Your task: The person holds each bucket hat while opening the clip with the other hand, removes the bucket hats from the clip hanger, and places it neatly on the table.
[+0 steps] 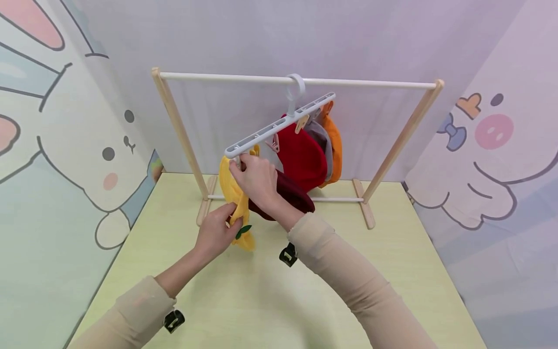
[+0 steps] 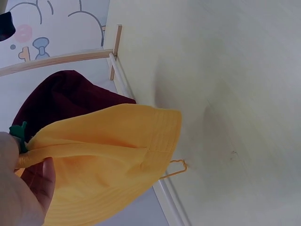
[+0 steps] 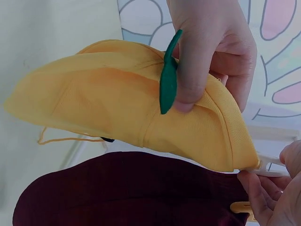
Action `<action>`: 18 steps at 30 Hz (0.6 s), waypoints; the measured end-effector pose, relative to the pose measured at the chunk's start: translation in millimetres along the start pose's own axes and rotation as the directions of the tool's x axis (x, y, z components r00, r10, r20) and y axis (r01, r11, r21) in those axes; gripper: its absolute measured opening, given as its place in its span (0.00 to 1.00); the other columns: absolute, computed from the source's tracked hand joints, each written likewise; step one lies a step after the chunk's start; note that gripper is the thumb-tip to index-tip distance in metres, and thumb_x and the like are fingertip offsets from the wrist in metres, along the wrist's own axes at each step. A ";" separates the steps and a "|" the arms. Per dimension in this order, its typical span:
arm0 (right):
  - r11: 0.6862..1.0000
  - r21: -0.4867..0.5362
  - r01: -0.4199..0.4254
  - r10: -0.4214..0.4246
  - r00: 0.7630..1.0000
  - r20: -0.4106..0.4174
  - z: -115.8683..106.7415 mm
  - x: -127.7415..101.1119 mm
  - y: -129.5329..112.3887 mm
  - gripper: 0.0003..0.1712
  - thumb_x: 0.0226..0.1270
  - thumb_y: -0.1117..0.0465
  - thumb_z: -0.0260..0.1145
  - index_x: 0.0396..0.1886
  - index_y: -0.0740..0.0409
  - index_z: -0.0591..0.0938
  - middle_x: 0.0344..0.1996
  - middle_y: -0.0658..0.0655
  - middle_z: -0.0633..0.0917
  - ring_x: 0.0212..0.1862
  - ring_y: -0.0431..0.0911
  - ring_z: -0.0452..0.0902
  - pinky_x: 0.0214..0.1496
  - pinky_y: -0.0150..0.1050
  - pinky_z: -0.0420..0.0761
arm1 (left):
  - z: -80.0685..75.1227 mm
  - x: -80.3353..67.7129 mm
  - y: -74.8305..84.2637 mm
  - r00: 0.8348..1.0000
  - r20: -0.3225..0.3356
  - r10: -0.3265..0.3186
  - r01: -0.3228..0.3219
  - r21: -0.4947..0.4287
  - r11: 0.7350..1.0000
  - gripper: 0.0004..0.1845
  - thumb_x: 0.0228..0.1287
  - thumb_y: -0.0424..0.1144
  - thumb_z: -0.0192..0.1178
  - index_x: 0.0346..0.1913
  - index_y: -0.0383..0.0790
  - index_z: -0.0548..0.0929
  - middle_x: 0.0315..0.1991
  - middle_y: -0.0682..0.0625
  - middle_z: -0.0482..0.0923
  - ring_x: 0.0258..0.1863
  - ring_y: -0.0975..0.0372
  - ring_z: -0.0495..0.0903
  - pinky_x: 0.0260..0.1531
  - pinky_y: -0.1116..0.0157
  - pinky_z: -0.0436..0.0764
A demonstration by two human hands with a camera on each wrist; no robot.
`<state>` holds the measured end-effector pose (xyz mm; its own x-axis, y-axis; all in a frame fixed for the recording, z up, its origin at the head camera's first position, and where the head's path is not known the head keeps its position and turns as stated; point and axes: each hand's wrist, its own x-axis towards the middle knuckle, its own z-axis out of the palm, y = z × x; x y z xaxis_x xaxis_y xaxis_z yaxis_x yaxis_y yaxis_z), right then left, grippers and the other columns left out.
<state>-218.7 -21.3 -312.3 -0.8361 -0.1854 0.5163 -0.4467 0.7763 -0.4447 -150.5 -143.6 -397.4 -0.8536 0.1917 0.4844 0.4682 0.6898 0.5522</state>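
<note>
Thumb and fingers of my left hand (image 1: 215, 232) pinch the crown of a yellow hat (image 3: 108, 94) beside its green leaf (image 3: 168, 87). The hat hangs sideways, with a thin yellow cord (image 2: 178, 172) showing past its edge. My right hand (image 1: 257, 179) is at the near end of a white hanger (image 1: 261, 131), its fingers pinching a white clip (image 3: 272, 165) at the edge of the yellow hat. A maroon hat (image 3: 122, 193) hangs close beside it. Farther along the hanger are red (image 1: 305, 155), grey (image 1: 330, 152) and orange (image 1: 336, 140) hats.
A rack with a white rail (image 1: 226, 77) and wooden posts (image 1: 401, 140) carries the hanger by its hook (image 1: 297, 87). It stands on a pale yellow table (image 1: 383, 281). Walls with cartoon animals enclose the back and sides.
</note>
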 end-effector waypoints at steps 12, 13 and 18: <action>1.000 0.009 -0.020 0.020 1.000 0.011 -1.1 0.7 -2.4 0.19 0.64 0.50 0.58 0.16 0.52 0.72 0.10 0.49 0.67 0.12 0.42 0.59 0.13 0.29 0.60 | -1.4 -1.1 -2.4 1.000 0.004 -0.019 0.019 -0.012 1.000 0.05 0.53 0.30 0.59 0.27 0.42 0.74 0.23 0.52 0.77 0.22 0.64 0.74 0.20 0.70 0.75; 1.000 0.008 -0.023 0.023 1.000 0.015 -1.0 0.6 -2.7 0.19 0.64 0.50 0.58 0.16 0.52 0.72 0.10 0.49 0.67 0.12 0.42 0.59 0.13 0.29 0.60 | -1.3 -1.5 -2.6 1.000 0.006 -0.020 0.021 -0.013 1.000 0.05 0.53 0.30 0.59 0.27 0.42 0.74 0.22 0.52 0.77 0.21 0.64 0.74 0.20 0.71 0.75; 0.999 0.008 -0.042 0.041 0.999 0.032 -2.6 0.2 -3.7 0.20 0.64 0.49 0.58 0.16 0.52 0.72 0.10 0.49 0.67 0.12 0.42 0.59 0.13 0.29 0.59 | -0.8 -3.3 -4.3 1.000 0.001 -0.020 0.020 -0.020 1.000 0.06 0.52 0.29 0.59 0.26 0.43 0.74 0.21 0.53 0.76 0.20 0.65 0.73 0.19 0.71 0.74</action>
<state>-216.4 -22.6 -308.7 -0.8636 -0.1722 0.4739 -0.4141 0.7785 -0.4717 -149.5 -147.7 -400.9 -0.8630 0.1783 0.4727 0.4555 0.6793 0.5754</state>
